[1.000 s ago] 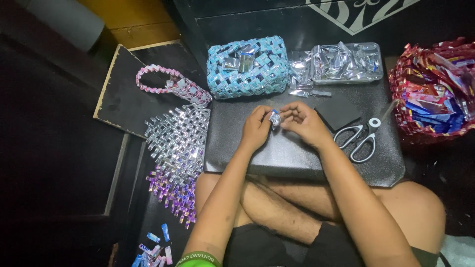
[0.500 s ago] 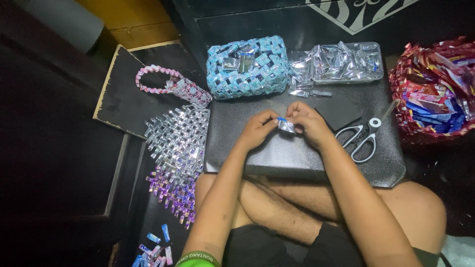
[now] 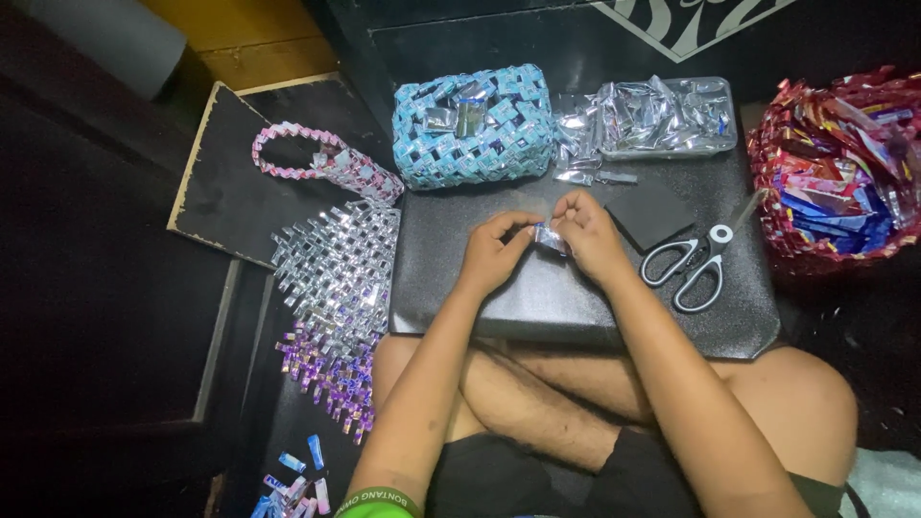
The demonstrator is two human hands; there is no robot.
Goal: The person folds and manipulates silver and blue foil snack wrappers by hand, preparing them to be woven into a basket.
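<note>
Head-camera view looked down onto the black board (image 3: 576,307) across my lap, where my left hand (image 3: 494,251) and right hand (image 3: 587,235) met over a small shiny folded strip (image 3: 549,237). Both hands were narrowed to a pinch on it, fingertips of each side gripping an end, the strip held just above the board near its middle. To fold such a slippery piece cleanly, I judged it best to keep the edges lined up and press the crease flat between thumb and forefinger, working close to the board so it could not spring open.

Behind my hands stood a woven blue-and-silver box (image 3: 472,127) with a few silver pieces lying in its top. Just beside it, to the right, a clear plastic tray (image 3: 721,144) held a heap of crumpled silver strips, some spilling over its left edge onto the board. At far right a red woven basket (image 3: 775,230) was stuffed with red and blue wrappers. Scissors (image 3: 693,266) lay shut on the board near my right wrist. Left of the board lay a silver woven panel (image 3: 336,259) and a pink woven loop (image 3: 307,158).
</note>
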